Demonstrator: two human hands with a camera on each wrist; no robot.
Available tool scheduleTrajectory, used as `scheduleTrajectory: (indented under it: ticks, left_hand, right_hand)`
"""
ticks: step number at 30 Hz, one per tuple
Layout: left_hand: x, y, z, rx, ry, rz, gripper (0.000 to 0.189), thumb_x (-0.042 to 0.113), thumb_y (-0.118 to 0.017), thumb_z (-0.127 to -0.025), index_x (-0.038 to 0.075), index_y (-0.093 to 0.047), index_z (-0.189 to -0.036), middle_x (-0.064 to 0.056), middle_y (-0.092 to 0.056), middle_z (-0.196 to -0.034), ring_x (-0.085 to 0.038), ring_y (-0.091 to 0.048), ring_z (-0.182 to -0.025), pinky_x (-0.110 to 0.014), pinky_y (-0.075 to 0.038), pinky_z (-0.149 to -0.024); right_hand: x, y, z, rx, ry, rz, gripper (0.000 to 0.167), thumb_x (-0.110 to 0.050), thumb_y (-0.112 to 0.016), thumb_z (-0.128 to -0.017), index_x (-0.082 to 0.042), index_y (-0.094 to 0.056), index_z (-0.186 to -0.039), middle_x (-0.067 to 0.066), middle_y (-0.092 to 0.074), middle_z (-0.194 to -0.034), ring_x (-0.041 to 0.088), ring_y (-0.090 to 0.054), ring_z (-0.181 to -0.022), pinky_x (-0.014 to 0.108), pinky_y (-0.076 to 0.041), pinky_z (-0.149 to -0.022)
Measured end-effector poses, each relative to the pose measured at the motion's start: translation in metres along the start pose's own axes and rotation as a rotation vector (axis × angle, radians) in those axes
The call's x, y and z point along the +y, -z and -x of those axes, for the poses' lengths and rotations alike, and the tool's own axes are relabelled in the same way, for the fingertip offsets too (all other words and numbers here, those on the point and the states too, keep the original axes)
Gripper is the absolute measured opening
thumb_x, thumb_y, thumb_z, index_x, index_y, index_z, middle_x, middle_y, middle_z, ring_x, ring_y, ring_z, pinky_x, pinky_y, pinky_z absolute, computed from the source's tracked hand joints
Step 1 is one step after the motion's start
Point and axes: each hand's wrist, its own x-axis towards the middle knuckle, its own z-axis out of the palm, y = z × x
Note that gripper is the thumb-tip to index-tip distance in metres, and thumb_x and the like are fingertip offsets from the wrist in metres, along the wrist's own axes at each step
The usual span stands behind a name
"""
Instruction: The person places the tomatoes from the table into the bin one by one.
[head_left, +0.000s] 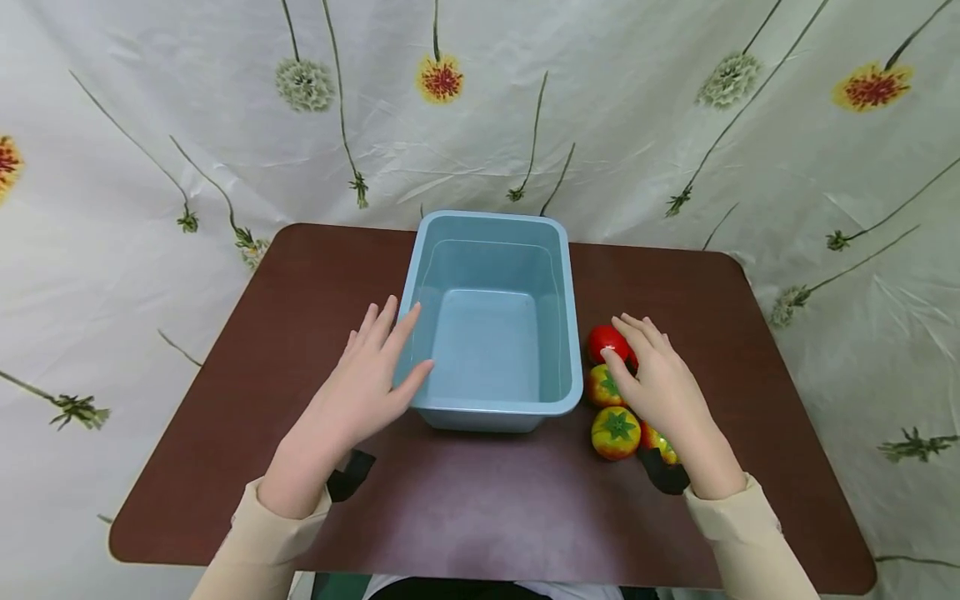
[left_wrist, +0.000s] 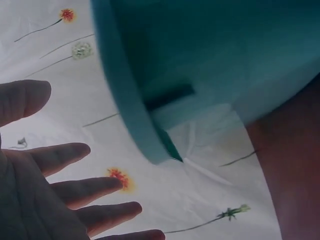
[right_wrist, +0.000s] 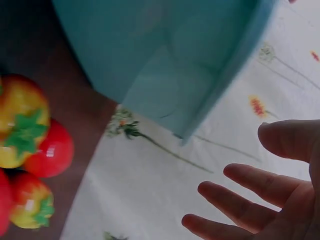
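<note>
A light blue plastic bin (head_left: 491,407) stands upright on the table, with nothing inside it. My left hand (head_left: 366,379) is held at its left side, fingers straight and spread; the left wrist view shows a gap between those fingers and the bin's rim (left_wrist: 127,105). Over the group of tomato-like fruits at the bin's right, my right hand (head_left: 662,385) hovers with extended fingers and holds nothing. Among them are a plain red one (head_left: 606,341) and a yellow-red one with a green leafy top (head_left: 617,433). The hand partly hides others.
The dark brown table (head_left: 480,517) has rounded corners. Behind and around it hangs a white cloth (head_left: 495,108) printed with flowers. A black wrist-worn device (head_left: 351,477) sits under the left wrist, and another (head_left: 663,475) is under the right.
</note>
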Motion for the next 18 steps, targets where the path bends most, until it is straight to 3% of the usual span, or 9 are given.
scheduleTrajectory:
  ticks: [5, 18]
  left_hand:
    - [-0.012, -0.005, 0.006, 0.006, 0.007, 0.021, 0.072, 0.037, -0.056, -0.099, 0.014, -0.022, -0.158, -0.022, -0.007, -0.164, -0.045, -0.003, -0.151, -0.069, -0.013, -0.114]
    - [-0.027, -0.024, 0.016, 0.015, 0.028, 0.08, 0.092, 0.048, -0.065, -0.091, 0.013, -0.015, -0.159, -0.022, -0.013, -0.163, -0.047, -0.02, -0.146, -0.065, -0.032, -0.109]
  right_hand:
    - [0.015, -0.016, 0.015, 0.005, -0.04, -0.004, 0.05, -0.022, -0.061, -0.097, 0.002, -0.05, -0.14, 0.023, -0.046, -0.146, 0.043, -0.04, -0.137, 0.06, -0.044, -0.101]
    - [0.034, -0.062, 0.048, -0.086, -0.169, 0.021, 0.06, -0.017, -0.073, -0.087, 0.005, -0.051, -0.138, 0.028, -0.05, -0.14, 0.046, -0.047, -0.13, 0.059, -0.046, -0.099]
